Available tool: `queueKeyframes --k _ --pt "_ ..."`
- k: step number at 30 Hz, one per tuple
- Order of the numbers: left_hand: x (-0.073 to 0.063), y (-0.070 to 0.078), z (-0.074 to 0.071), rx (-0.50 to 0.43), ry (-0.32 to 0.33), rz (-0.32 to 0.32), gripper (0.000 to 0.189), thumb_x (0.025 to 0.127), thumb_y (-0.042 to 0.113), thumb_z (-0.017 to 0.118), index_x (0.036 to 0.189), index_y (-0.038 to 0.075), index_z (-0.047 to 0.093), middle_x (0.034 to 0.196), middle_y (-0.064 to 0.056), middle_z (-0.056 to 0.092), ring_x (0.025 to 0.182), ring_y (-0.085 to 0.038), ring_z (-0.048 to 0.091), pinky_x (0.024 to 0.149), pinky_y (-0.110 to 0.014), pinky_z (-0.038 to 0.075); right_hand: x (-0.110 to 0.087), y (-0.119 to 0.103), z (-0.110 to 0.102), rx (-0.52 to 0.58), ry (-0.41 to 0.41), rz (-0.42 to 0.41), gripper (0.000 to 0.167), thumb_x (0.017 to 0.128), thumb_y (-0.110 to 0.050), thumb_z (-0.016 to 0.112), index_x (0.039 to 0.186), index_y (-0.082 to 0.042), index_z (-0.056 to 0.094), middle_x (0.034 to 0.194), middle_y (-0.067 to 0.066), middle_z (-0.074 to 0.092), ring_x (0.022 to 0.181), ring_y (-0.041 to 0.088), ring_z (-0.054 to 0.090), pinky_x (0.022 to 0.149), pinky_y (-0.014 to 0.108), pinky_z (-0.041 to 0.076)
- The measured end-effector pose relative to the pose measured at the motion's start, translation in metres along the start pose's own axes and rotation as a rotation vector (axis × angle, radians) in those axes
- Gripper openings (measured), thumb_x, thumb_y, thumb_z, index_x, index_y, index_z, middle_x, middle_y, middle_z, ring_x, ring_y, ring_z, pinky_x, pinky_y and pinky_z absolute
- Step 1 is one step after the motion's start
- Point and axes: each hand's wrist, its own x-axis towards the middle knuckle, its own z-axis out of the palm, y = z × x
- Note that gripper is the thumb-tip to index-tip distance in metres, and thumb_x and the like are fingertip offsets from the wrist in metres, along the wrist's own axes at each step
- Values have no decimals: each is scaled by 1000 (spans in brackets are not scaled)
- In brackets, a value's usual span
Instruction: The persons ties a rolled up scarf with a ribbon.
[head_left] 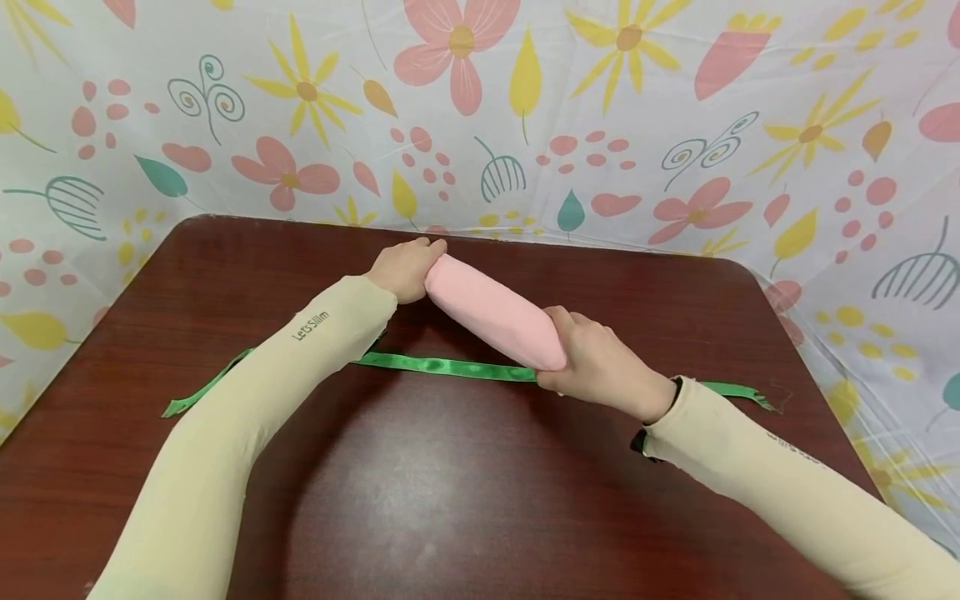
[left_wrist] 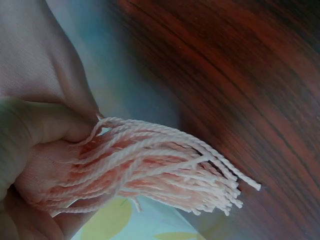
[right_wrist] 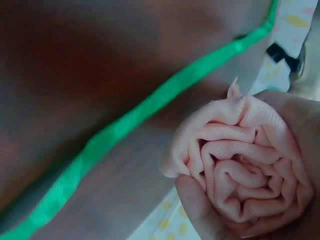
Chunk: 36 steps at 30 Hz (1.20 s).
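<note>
A pink scarf (head_left: 495, 312), rolled into a thick cylinder, slants between my two hands over the table. My left hand (head_left: 405, 268) grips its far left end. In the left wrist view, twisted fringe strands (left_wrist: 155, 170) spill out past the thumb. My right hand (head_left: 600, 362) holds the near right end, fingers wrapped round the roll. The right wrist view shows that end's spiral layers (right_wrist: 245, 165), with a small corner sticking out. Behind and below the scarf, a green satin ribbon (head_left: 442, 367) lies stretched across the table, partly covered by my arms and right hand.
The dark brown wooden table (head_left: 405, 500) has rounded far corners. A white curtain (head_left: 510, 125) with flower and leaf prints hangs right behind it and along both sides. Frayed ribbon ends (head_left: 176, 407) show at left and right.
</note>
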Motion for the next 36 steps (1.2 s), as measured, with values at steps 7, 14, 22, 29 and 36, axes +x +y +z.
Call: queueKeyframes --k 7,14,22,29,36 --pt "0 4 2 -9 -11 16 37 89 7 56 125 7 50 119 -18 56 111 -32 56 82 -49 50 -9 -9 7 18 11 57 61 69 -20 76 121 -2 48 95 8 59 78 18 57 64 31 48" --pt "1 8 5 -22 10 32 35 88 3 57 122 8 51 115 -16 56 106 -32 58 77 -47 50 -19 -19 14 -3 50 60 61 69 -22 76 118 0 48 93 8 59 78 19 57 66 34 50" --pt "6 13 5 -17 29 75 31 90 2 54 120 10 52 115 -15 56 104 -31 59 77 -46 50 -31 -31 23 20 85 63 63 68 -20 75 119 3 47 90 8 57 75 17 55 65 32 49" --pt "11 19 4 -12 12 97 29 93 3 52 120 12 53 116 -14 57 107 -29 58 80 -45 50 -38 -40 29 47 104 40 65 68 -21 76 120 0 45 87 2 54 70 11 53 63 25 47" --pt "14 21 4 2 -9 106 29 95 5 50 123 13 53 119 -13 56 110 -28 57 81 -44 51 -41 -47 36 38 144 21 71 68 -23 76 126 0 43 88 1 55 68 10 53 61 25 47"
